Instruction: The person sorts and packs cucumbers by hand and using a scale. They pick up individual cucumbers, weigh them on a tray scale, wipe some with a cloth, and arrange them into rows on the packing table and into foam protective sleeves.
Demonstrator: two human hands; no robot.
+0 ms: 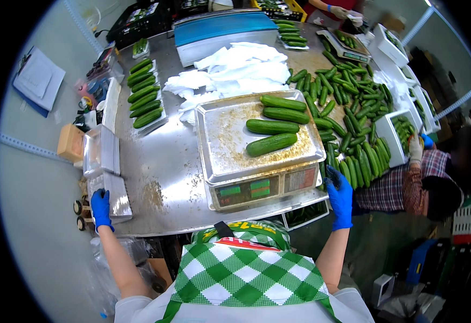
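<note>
My left hand, in a blue glove, lies against the side of a stack of clear plastic trays; its fingers look slightly apart, and I see no grip on a tray. On the other side, my right hand, also blue-gloved, reaches beside the scale with spread fingers, close to the cucumbers piled there. Between my hands stands a bench scale with a worn metal pan. Several cucumbers lie side by side on the pan's right half.
Cucumbers in a white tray lie at the left. White cloth-like material sits behind the scale, before a blue-lidded box. At the right, a person in a plaid shirt handles a white crate. Another worker's hand shows far back.
</note>
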